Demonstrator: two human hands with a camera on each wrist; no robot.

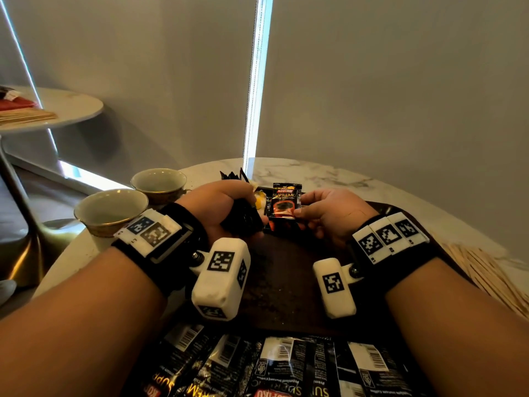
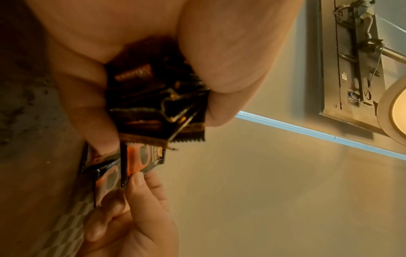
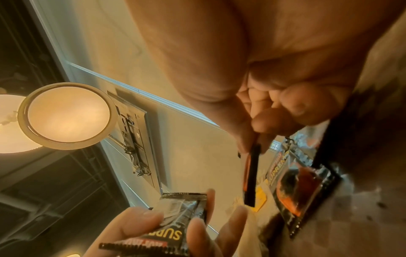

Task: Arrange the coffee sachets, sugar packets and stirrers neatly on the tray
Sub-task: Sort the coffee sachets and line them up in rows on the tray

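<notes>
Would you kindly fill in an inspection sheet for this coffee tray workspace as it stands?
Surface: round marble table bearing a dark tray.
Job's things: one Kopiko sachet held upright over the tray; a bunch of sachets; a sachet strip at the near edge; wooden stirrers at the right.
Clutter: two cups.
Grippers: left hand grips the bunch; right hand pinches the single sachet.
Cables: nothing seen.
Surroundings: blinds, side table.

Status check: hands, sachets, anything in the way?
Left hand grips a sachet bundle. Right hand pinches one sachet, upright over the tray. More sachets nearest. Nothing blocking.
</notes>
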